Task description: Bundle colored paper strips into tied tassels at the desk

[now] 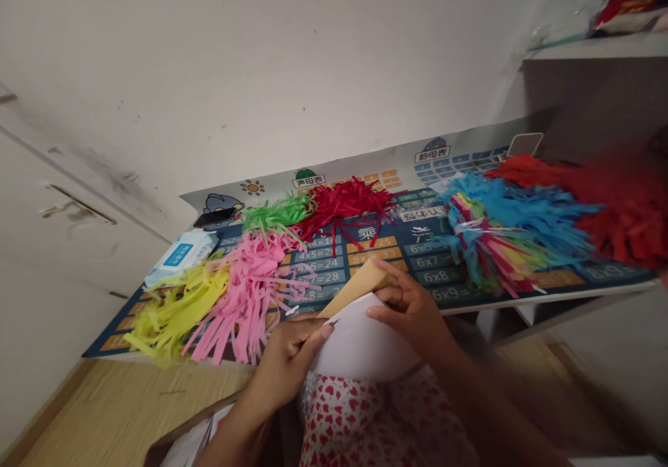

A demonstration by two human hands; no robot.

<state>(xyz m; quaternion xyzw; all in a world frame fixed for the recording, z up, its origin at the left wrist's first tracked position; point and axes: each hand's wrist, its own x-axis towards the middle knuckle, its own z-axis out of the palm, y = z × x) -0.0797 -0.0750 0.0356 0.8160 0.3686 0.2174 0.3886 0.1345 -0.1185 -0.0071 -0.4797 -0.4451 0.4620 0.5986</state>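
A white sheet of paper [365, 345] lies over my lap, its top edge pinched under the thumb of my left hand [292, 352]. Behind it a tan sheet of paper [355, 286] slants up to the right. My right hand [410, 303] grips the upper right of both, its thumb on the white sheet and its fingers at the tan one. Whether the two sheets are joined cannot be made out. Ahead of my hands are bundles of cut paper strips: pink [250, 286], yellow [182, 310], green [282, 213] and dark red [347, 209].
A printed chart mat [323, 265] covers the low table against the wall. Blue strips [543, 209], a tied multicoloured bundle [485, 234] and red strips [631, 209] lie at right. A wipes packet [182, 255] and a dark phone-like object [215, 216] sit at left. Shelving [595, 49] stands at right.
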